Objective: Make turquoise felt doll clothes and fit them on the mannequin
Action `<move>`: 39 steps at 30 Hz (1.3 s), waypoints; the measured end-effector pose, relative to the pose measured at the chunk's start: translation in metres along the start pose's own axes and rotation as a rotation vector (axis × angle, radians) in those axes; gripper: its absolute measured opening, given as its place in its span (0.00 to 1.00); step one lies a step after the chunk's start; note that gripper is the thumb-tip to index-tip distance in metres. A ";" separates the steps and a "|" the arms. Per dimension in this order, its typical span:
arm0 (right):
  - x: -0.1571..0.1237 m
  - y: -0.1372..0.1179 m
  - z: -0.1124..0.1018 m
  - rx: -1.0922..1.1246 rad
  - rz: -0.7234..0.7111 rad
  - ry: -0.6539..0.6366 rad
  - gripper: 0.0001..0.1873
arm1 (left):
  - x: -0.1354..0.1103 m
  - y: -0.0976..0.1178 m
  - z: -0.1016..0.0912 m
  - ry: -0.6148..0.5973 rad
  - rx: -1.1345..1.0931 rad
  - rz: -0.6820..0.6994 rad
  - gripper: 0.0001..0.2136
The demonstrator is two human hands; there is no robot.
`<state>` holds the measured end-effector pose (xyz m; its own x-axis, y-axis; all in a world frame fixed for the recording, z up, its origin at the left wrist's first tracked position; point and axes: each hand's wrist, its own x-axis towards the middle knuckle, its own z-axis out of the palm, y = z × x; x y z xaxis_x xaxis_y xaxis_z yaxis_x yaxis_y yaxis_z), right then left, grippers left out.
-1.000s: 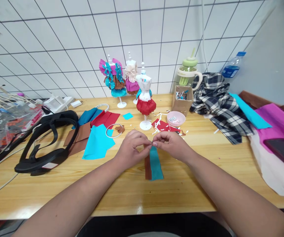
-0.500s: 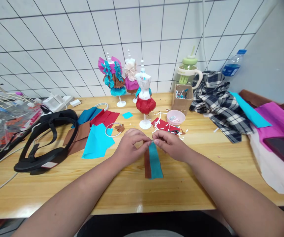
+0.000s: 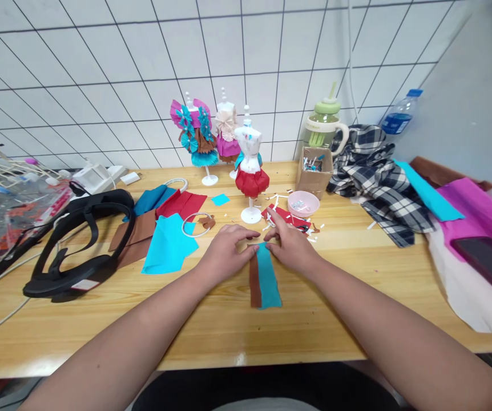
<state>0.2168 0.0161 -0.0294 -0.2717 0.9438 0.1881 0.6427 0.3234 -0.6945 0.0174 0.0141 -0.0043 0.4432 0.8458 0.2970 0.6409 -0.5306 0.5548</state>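
On the table in front of me lie a teal crepe paper strip (image 3: 269, 279) and a brown strip (image 3: 255, 285) partly beneath it. My left hand (image 3: 228, 251) is at their far end, thumb tip on or beside the top edge, index finger held apart from it. Opposite, my right hand (image 3: 291, 245) has its thumb by the teal strip's top corner and its index finger stretched forward. Neither hand has its fingers closed on the paper. Just beyond stands a small white dress form (image 3: 249, 145) wearing a puffy red paper skirt (image 3: 252, 181).
Two dressed forms (image 3: 198, 131) stand behind. A pink dish (image 3: 303, 204), paper scraps, a cardboard box (image 3: 313, 177) and a green-lidded jug (image 3: 325, 123) are right of them. Cyan paper (image 3: 166, 245) and a black headset (image 3: 79, 245) lie left; plaid cloth (image 3: 374, 177) and a phone (image 3: 488, 265) right.
The fingers of both hands have spread from a pinch at the strips' far end. My right index finger now reaches forward. The strips have barely shifted.
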 end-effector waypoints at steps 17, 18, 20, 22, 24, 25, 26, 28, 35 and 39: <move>-0.007 -0.025 -0.008 0.198 -0.136 0.193 0.03 | 0.002 -0.002 0.002 -0.105 -0.257 -0.294 0.11; -0.007 -0.025 -0.008 0.191 -0.139 0.186 0.03 | 0.003 -0.001 0.002 -0.095 -0.273 -0.299 0.12; -0.007 -0.026 -0.008 0.166 -0.138 0.180 0.02 | 0.003 0.000 0.002 -0.087 -0.288 -0.295 0.12; -0.007 -0.026 -0.006 0.140 -0.138 0.179 0.02 | 0.003 0.002 0.003 -0.083 -0.300 -0.285 0.12; -0.007 -0.025 -0.005 0.115 -0.143 0.176 0.02 | 0.002 0.004 0.003 -0.085 -0.316 -0.281 0.12; -0.007 -0.024 -0.005 0.102 -0.149 0.175 0.02 | 0.002 0.005 0.003 -0.086 -0.322 -0.280 0.12; -0.006 -0.023 -0.004 0.088 -0.155 0.176 0.02 | 0.002 0.006 0.003 -0.086 -0.326 -0.281 0.12; -0.007 -0.022 -0.004 0.060 -0.167 0.179 0.02 | 0.002 0.008 0.001 -0.081 -0.322 -0.287 0.11; -0.008 -0.024 -0.006 0.011 -0.193 0.184 0.02 | 0.002 0.011 -0.003 -0.050 -0.281 -0.229 0.08; -0.008 -0.026 -0.007 0.017 -0.206 0.200 0.02 | 0.001 0.008 -0.002 -0.002 -0.277 -0.205 0.08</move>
<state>0.2075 0.0005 -0.0086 -0.2473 0.8537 0.4583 0.5763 0.5099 -0.6387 0.0222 0.0109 0.0020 0.3238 0.9331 0.1562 0.5222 -0.3139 0.7929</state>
